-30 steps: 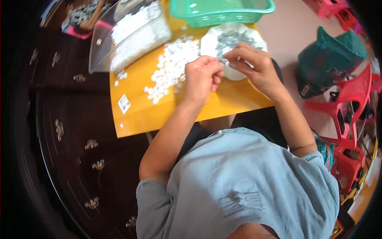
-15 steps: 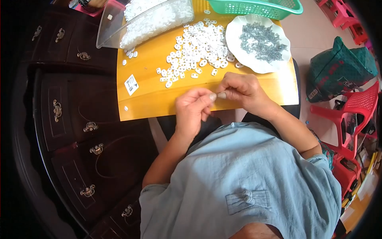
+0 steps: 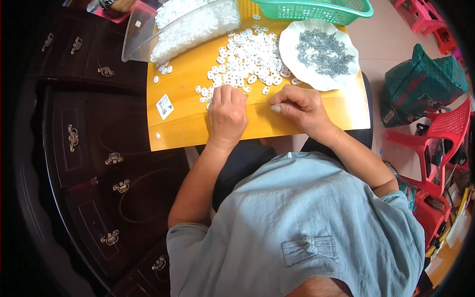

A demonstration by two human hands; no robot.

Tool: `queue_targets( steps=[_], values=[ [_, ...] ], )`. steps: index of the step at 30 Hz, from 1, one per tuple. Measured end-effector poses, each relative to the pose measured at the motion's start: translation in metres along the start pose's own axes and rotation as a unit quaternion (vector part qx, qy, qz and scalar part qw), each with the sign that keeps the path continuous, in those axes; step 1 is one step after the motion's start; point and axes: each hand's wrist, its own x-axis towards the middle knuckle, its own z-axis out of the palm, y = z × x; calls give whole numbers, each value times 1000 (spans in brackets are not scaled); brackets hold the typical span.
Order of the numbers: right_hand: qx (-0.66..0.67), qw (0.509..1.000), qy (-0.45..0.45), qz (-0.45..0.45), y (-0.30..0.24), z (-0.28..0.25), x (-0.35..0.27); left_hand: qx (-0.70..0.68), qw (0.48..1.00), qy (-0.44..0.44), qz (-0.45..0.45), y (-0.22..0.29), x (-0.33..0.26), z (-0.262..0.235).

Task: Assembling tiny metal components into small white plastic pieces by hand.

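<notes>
My left hand (image 3: 227, 116) is palm down at the near left edge of a loose pile of small white two-holed plastic pieces (image 3: 252, 59). Its fingers are curled, and the tips are hidden under the hand. To the right of it, my right hand (image 3: 303, 110) hovers over the front of the yellow table (image 3: 190, 116), thumb and forefinger pinched together. Whatever is in that pinch is too small to make out. Just beyond my right hand, a white scalloped plate (image 3: 293, 52) holds many thin grey pin-like pieces (image 3: 324, 53).
A clear plastic tub (image 3: 136, 42) full of white pieces stands at the far left, beside a green basket (image 3: 316, 11). A printed label (image 3: 164, 107) lies on the tabletop. Dark drawers (image 3: 94, 128) flank the left; a green bag (image 3: 420, 86) and red chair (image 3: 440, 143) are on the right.
My left hand has parted from my right, moving left and forward to the pile and turning palm down. My right hand stays nearly in place, still pinched.
</notes>
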Motion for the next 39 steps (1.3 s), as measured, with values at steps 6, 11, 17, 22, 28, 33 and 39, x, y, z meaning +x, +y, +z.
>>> queue_targets(
  steps=[6,11,17,22,28,33,39],
  values=[
    [11,1000,3,14,-2,-1,-1,-90,994,31,-55,-3,-3,-2],
    [77,995,7,56,0,6,3,-215,960,71,-167,11,-5,3],
    [234,960,44,147,-13,21,20,-533,735,94,-408,44,8,-8],
    [141,985,101,13,-5,34,23,-662,571,78,-479,54,16,-12],
    [242,959,102,105,-4,31,27,-639,609,108,-457,65,15,-6],
    [361,901,91,223,-20,14,30,-506,815,72,-273,59,3,-11],
    [362,890,62,271,-32,13,27,-216,968,126,14,38,1,-10]
  ],
)
